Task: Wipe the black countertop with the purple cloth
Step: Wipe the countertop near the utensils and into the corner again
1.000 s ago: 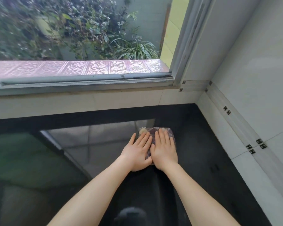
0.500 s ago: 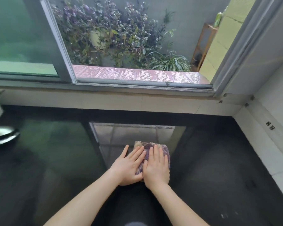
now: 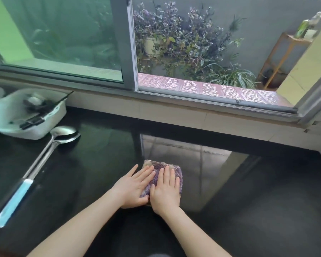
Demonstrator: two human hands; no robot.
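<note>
A folded purple cloth lies flat on the glossy black countertop, near its middle. My left hand and my right hand press down on the cloth side by side, palms flat and fingers stretched forward. Most of the cloth is hidden under the hands; only its far edge and right side show. The countertop mirrors the window above it.
A long steel ladle with a blue handle lies on the counter to the left. Behind it stands a white tray holding dark utensils. A tiled backsplash and an open sliding window run along the back; a white wall closes the right end.
Both hands have slid the cloth leftward along the counter, away from the right corner. The view has swung left, bringing the ladle and the white tray into sight.
</note>
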